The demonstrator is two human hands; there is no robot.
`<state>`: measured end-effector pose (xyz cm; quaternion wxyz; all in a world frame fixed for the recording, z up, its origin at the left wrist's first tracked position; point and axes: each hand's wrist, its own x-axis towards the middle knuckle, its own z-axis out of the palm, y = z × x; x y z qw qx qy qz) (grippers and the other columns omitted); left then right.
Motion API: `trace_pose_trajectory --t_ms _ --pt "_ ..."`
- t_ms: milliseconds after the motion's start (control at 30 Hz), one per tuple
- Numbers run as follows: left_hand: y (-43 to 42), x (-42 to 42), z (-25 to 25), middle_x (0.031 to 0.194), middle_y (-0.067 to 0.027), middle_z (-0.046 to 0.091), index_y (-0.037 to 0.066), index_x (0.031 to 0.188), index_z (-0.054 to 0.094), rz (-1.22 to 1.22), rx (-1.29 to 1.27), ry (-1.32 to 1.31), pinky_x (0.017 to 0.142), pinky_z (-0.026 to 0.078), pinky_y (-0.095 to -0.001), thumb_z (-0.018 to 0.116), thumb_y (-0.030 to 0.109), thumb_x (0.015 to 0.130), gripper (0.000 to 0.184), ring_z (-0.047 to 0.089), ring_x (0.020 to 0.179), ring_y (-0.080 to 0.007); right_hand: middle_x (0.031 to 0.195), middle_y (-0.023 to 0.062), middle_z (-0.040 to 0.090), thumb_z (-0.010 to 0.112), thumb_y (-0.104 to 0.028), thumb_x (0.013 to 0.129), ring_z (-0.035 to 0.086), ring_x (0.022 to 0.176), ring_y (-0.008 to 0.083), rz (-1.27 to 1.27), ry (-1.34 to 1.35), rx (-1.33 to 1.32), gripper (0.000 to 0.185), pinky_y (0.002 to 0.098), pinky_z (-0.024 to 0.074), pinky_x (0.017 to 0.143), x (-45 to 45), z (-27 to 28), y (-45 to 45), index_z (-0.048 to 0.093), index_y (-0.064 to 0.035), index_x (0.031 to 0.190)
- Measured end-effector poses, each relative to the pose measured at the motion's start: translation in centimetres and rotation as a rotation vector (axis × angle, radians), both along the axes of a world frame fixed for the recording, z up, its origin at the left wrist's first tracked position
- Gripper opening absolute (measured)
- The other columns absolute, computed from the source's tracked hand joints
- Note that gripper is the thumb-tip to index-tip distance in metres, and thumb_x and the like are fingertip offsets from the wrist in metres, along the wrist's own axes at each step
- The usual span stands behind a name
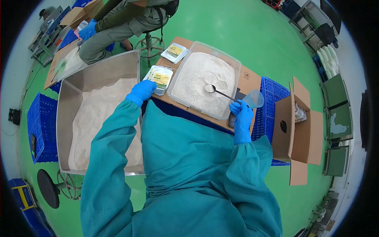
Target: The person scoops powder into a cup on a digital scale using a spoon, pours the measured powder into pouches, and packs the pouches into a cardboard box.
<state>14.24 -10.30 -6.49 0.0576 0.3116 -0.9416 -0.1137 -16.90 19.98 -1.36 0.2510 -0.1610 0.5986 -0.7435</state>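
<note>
My right hand point(242, 116), in a blue glove, is closed around the dark handle of a spoon point(224, 94). White powder heaps in the spoon's bowl, which is over a clear plastic tub point(176, 96) of speckled white powder point(197, 75). My left hand point(142, 92), also blue-gloved, has its fingers bent against the left edge of a stack of flat packets point(161, 78) with yellow-green labels; its fingertips are partly hidden. A similar packet pile point(174, 52) lies just beyond. Close to my right hand, a translucent plastic cup point(254, 98) lies beside a dark scale point(238, 96), which is partly covered.
A large metal bin point(100, 65) of pale powder stands at my left. Cardboard point(248, 77) lies under the tub. To the right, an open carton point(283, 128) holds packets beside blue crates point(272, 94). A person point(130, 23) sits on a stool ahead.
</note>
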Motion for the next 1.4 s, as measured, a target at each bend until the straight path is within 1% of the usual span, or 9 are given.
trace_pose_trajectory --t_ms 133,300,633,700,800,900,1033,1200,1400 --pt "0.9 0.3 1.3 0.083 -0.0159 0.065 0.012 0.087 0.067 0.139 -0.128 0.085 0.067 0.049 -0.0465 0.053 0.024 0.084 0.018 0.063 0.077 -0.0355 0.086 0.0194 0.065 0.044 -0.016 0.096 0.066 0.074 0.0283 -0.032 -0.226 -0.083 0.027 0.038 0.0563 0.069 -0.6 -0.1 0.7 0.054 0.0082 0.104" --pt "1.6 1.0 3.8 0.079 -0.014 0.063 0.011 0.083 0.066 0.171 -0.229 0.254 0.064 0.047 -0.0462 0.06 0.028 0.083 0.018 0.061 0.073 -0.0356 0.097 0.02 0.063 0.045 -0.013 0.093 0.063 0.088 0.031 -0.09 -0.39 -0.237 0.029 0.0376 0.0529 0.08 -1.7 3.5 3.8 0.052 0.0079 0.111" --pt "16.1 3.1 13.2 0.08 -0.0199 0.058 0.004 0.095 0.054 0.136 0.043 0.207 0.065 0.044 -0.047 0.055 0.016 0.082 0.018 0.057 0.073 -0.0392 0.098 0.0195 0.063 0.043 -0.018 0.096 0.064 0.088 0.0265 -0.29 -0.126 -0.212 0.03 0.0337 0.0538 0.079 -8.1 7.8 12.7 0.052 0.007 0.111" --pt "18.3 3.5 13.3 0.096 -0.022 0.058 0.004 0.111 0.054 0.139 0.36 -0.084 0.074 0.047 -0.0463 0.057 0.015 0.08 0.033 0.057 0.087 -0.0392 0.093 0.0186 0.065 0.042 -0.021 0.098 0.066 0.082 0.0246 -0.294 0.078 -0.102 0.031 0.0334 0.0551 0.075 -8.1 7.3 13.4 0.052 0.0055 0.111" --pt "20.3 4.8 11.3 0.121 -0.0234 0.051 -0.001 0.123 0.047 -0.12 0.135 0.245 0.084 0.047 -0.0451 0.061 0.018 0.077 0.052 0.052 0.103 -0.041 0.088 0.0167 0.066 0.043 -0.022 0.098 0.067 0.075 0.0223 -0.237 0.244 -0.011 0.03 0.0324 0.0558 0.071 -7.8 6.0 13.4 0.053 0.0039 0.11" --pt "19.8 5.3 12.3 0.134 -0.0244 0.041 -0.003 0.136 0.034 -0.23 0.084 0.054 0.091 0.045 -0.0437 0.063 0.014 0.075 0.069 0.046 0.113 -0.0423 0.087 0.0159 0.066 0.044 -0.02 0.098 0.067 0.073 0.0211 -0.166 0.363 -0.069 0.027 0.0312 0.0557 0.069 -7.8 4.6 13.2 0.053 0.0029 0.11" --pt "18.4 6.0 10.0 0.13 -0.0226 0.045 -0.001 0.133 0.039 -0.279 0.0 -0.073 0.088 0.046 -0.0427 0.065 0.011 0.075 0.065 0.049 0.111 -0.0393 0.087 0.016 0.066 0.043 -0.02 0.099 0.067 0.073 0.0218 -0.187 0.328 -0.072 0.027 0.032 0.0557 0.069 -7.9 4.2 13.1 0.053 0.0032 0.109" --pt "17.6 6.7 7.6 0.102 -0.0148 0.063 0.012 0.108 0.063 -0.077 -0.006 0.25 0.073 0.051 -0.0393 0.065 0.013 0.078 0.03 0.062 0.085 -0.0335 0.086 0.0172 0.066 0.043 -0.021 0.098 0.067 0.073 0.024 -0.22 0.243 -0.112 0.029 0.0335 0.0559 0.069 -8.5 3.7 13.4 0.052 0.0045 0.109" --pt "19.5 4.2 9.5 0.097 -0.0073 0.066 0.013 0.098 0.067 -0.026 -0.035 0.329 0.071 0.051 -0.0374 0.068 0.015 0.078 0.02 0.063 0.081 -0.0298 0.086 0.0181 0.066 0.043 -0.024 0.098 0.067 0.074 0.0259 -0.241 0.155 -0.13 0.033 0.036 0.0567 0.069 -9.0 3.8 14.2 0.052 0.0059 0.109"
